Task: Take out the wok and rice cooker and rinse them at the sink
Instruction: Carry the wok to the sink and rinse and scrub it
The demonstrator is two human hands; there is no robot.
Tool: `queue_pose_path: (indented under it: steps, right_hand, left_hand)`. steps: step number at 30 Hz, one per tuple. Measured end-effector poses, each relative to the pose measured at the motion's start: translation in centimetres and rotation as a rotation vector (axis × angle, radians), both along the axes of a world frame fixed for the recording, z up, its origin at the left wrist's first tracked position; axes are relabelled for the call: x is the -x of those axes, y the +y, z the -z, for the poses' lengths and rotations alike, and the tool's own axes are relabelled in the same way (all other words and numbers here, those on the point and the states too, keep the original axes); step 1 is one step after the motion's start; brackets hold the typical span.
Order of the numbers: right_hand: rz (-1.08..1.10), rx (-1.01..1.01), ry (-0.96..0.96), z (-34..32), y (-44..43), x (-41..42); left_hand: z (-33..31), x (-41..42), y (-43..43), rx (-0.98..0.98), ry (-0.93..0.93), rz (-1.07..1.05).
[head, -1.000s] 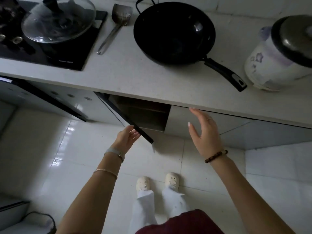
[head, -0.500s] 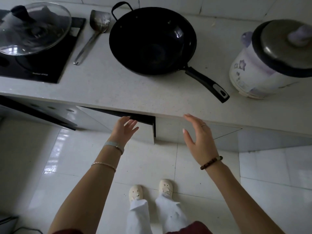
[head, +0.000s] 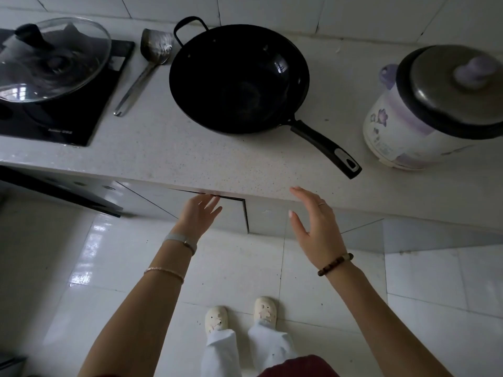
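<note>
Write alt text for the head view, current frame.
A person's left hand touches an almost shut cabinet door under a white counter; the right hand hovers open beside it. On the counter sit a black wok, a lidded rice cooker, a spatula and a hob.

Dim, flat light; floor (head: 81,270) glare; perhaps bowed edges

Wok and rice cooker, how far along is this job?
Done: wok and rice cooker sit out on the counter. In hand: the left hand touches the almost-shut cabinet door; the right hand hovers open, empty. Left: rinsing both; no sink is in view.
</note>
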State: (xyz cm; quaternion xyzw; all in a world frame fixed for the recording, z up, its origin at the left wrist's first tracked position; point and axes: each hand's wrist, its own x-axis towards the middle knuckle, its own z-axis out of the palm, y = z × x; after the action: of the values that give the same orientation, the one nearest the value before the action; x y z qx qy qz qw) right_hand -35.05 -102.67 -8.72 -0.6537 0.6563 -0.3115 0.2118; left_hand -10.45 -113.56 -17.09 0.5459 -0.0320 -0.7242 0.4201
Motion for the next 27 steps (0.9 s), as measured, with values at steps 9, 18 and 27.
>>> queue_pose_path:
  steps: [9, 18, 27]
  right_hand:
    - [0.019, 0.05, -0.023, -2.7, -0.8, 0.9]
    - [0.175, 0.05, -0.056, -5.4, -3.0, 3.9]
    - [0.387, -0.121, -0.039, -5.0, -8.0, 6.9]
  left_hand:
    - [-3.7, 3.6, 2.5, -0.005, -0.118, 0.271]
    - [-9.6, 11.3, -0.9, 0.137, 0.063, 0.477]
    - [-9.4, 17.3, -6.8, 0.077, 0.086, 0.582]
